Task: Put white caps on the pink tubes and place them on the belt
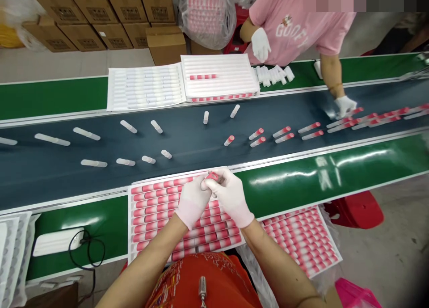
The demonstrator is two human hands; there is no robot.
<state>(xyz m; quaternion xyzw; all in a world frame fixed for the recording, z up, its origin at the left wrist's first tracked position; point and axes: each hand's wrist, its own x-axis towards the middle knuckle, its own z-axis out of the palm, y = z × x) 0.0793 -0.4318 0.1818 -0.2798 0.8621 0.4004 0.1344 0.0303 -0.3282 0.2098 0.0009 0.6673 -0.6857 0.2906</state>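
In white gloves, my left hand [194, 200] and my right hand [233, 196] meet at the near edge of the conveyor. Both are closed around a small red tube piece [212, 177], whose open end faces up. The fingers hide its lower part. Beneath my hands lies a white tray [130, 218] filled with rows of red-to-white tubes [147, 207]. Just beyond, a red-ended tube [229, 141] stands on the dark conveyor belt [191, 142].
White tubes [52, 140] stand on the belt at left, red-ended ones [313, 135] at right. Across it, a person in pink [284, 31] reaches a gloved hand [345, 106] to the tubes. White trays [144, 86] lie opposite. A corded white device [58, 242] sits at left.
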